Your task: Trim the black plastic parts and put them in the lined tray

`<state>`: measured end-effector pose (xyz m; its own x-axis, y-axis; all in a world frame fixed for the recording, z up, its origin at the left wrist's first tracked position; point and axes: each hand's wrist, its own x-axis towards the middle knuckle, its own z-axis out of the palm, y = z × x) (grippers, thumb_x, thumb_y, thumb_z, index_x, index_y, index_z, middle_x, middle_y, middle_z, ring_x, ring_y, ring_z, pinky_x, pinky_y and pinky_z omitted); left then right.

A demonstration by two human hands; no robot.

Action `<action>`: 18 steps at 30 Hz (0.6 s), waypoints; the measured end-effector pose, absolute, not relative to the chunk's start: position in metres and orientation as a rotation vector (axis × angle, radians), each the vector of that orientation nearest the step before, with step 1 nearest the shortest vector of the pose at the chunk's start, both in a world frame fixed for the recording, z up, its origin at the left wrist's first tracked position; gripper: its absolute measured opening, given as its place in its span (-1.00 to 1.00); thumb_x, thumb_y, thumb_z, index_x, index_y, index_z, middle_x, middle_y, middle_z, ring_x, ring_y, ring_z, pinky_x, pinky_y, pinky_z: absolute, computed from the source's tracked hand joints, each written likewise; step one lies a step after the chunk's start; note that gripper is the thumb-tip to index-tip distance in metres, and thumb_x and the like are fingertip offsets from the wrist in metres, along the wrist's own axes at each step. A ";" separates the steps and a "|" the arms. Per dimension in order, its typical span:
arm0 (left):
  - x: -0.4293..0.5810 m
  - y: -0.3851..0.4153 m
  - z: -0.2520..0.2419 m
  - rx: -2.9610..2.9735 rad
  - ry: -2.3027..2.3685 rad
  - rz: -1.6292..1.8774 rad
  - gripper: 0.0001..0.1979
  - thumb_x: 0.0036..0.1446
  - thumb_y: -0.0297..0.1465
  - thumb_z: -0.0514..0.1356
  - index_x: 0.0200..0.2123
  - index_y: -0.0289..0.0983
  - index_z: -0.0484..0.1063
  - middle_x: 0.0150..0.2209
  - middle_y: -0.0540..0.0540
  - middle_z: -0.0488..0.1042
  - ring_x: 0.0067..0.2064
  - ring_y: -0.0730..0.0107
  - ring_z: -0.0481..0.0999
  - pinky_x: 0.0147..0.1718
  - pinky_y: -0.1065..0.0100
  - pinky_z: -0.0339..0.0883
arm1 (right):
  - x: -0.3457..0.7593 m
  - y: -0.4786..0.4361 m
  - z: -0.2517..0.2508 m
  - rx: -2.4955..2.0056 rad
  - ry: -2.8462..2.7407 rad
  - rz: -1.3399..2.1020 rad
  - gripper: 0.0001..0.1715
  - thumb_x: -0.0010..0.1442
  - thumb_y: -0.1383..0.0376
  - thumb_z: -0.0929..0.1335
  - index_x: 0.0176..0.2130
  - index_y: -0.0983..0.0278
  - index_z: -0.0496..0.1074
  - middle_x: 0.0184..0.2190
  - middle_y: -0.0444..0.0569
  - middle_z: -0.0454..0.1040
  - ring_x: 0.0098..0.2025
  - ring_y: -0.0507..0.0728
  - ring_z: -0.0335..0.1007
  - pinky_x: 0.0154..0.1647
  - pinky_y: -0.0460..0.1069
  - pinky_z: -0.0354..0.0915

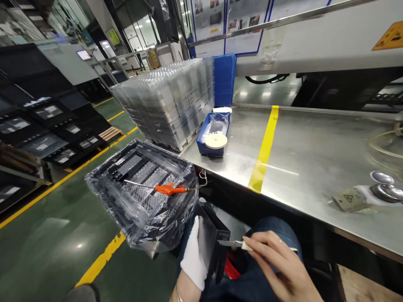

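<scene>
One steel bench (315, 155) extends toward 3 o'clock; one bag-lined crate (166, 233) sits at 8 o'clock. The black part (208, 239), at 6 o'clock, is gripped in the gloved left hand (192, 256). At 5 o'clock, the bare right hand (278, 258) pinches a small knife (232, 243), blade at the part's edge. Caution: excess force could cause slippage, gouging the part or cutting the left hand.
</scene>
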<state>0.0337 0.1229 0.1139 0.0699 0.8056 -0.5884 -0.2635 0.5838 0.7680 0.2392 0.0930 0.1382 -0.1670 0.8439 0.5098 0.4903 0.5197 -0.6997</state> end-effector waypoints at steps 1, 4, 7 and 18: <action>0.030 0.124 0.114 0.493 1.220 0.879 -0.39 0.21 0.10 0.04 0.06 -0.17 0.54 0.13 -0.07 0.51 0.44 0.17 0.01 0.37 0.12 0.01 | 0.243 0.094 0.142 -1.153 -1.761 0.447 -0.69 0.33 0.37 0.31 0.03 0.14 0.49 -0.22 -0.02 0.56 -0.21 0.08 0.56 -0.19 -0.14 0.47; 0.019 0.129 0.111 0.218 1.010 0.925 -0.51 0.24 0.03 0.08 -0.03 -0.15 0.59 0.05 -0.01 0.57 0.37 0.21 0.19 0.37 0.15 0.01 | 0.258 0.091 0.156 -1.281 -1.653 0.407 -0.74 0.35 0.29 0.33 -0.01 0.10 0.53 -0.21 -0.04 0.59 -0.22 0.10 0.60 -0.19 -0.14 0.49; 0.012 0.133 0.108 -0.019 0.784 0.920 -0.63 0.09 -0.02 0.29 -0.13 -0.09 0.63 -0.01 0.08 0.60 0.29 0.25 0.34 0.38 0.26 0.00 | 0.264 0.080 0.166 -1.245 -1.746 0.560 -0.78 0.39 0.20 0.31 -0.08 0.08 0.56 -0.24 -0.09 0.64 -0.26 0.10 0.62 -0.25 -0.17 0.51; 0.013 0.131 0.115 0.072 0.713 1.012 -0.68 0.01 -0.03 0.38 -0.24 -0.07 0.67 -0.18 0.02 0.66 0.18 0.17 0.48 0.38 0.17 0.00 | 0.247 0.067 0.165 -1.108 -1.885 1.186 -0.66 0.40 0.14 0.31 -0.34 0.18 0.56 -0.50 -0.13 0.55 -0.50 0.04 0.50 -0.48 -0.16 0.39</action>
<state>0.0129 0.1312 0.1153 0.3269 0.7943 -0.5121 -0.7494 0.5480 0.3716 0.2466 0.0671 0.1645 -0.4375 0.8956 0.0804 0.3153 0.2365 -0.9190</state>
